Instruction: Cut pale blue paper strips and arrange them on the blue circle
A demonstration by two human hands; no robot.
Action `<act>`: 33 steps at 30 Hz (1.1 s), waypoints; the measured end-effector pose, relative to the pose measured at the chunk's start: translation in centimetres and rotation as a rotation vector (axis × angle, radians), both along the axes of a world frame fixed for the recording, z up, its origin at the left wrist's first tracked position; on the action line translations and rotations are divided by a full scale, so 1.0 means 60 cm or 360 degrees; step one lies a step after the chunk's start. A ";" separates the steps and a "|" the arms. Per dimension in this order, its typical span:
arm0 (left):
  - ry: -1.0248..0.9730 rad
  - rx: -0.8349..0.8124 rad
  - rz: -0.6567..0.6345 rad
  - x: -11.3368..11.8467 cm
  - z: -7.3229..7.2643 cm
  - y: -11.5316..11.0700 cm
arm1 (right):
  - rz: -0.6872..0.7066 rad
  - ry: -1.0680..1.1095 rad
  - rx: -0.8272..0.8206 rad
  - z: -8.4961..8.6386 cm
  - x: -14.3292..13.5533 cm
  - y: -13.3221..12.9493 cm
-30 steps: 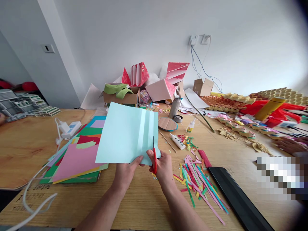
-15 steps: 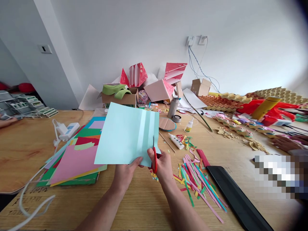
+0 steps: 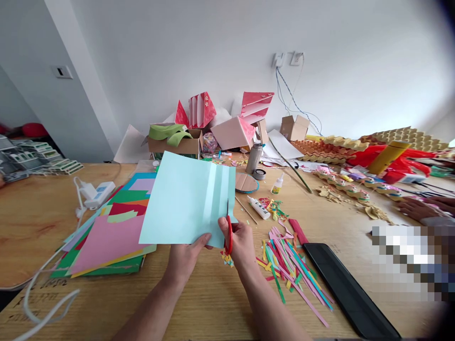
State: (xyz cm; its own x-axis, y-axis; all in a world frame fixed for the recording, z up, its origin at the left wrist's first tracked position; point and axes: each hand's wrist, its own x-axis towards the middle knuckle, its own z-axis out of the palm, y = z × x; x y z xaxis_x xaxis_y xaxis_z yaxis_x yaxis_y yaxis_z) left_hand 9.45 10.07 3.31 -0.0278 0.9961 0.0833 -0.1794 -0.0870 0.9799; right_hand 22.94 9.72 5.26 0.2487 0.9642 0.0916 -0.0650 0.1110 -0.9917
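Left grip [image 3: 186,255] pinches the pale-blue sheet [image 3: 177,203] at five o'clock; right grip [image 3: 241,241] clasps red scissors [image 3: 230,237]; paper strips [image 3: 290,266] lie at their four o'clock.

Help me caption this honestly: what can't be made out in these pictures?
In the head view:
Left hand: most fingers, hidden behind the paper.
Scissors: second blade, apparently hidden by the paper.
White bottle: label too small to read.
Writing on the table: too small and blurred.
Pixelated patch: blurring hides what lies there.
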 end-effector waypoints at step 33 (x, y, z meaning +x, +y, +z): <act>0.0125 0.0042 0.0018 0.001 0.003 -0.001 | -0.0035 0.0001 -0.0043 0.000 0.004 0.001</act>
State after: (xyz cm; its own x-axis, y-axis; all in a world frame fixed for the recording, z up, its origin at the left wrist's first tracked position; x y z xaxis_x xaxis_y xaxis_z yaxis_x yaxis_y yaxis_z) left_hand 9.52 9.99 3.50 -0.0315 0.9932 0.1122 -0.1006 -0.1148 0.9883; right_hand 23.18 9.76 5.23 0.2696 0.9607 0.0654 -0.0635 0.0855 -0.9943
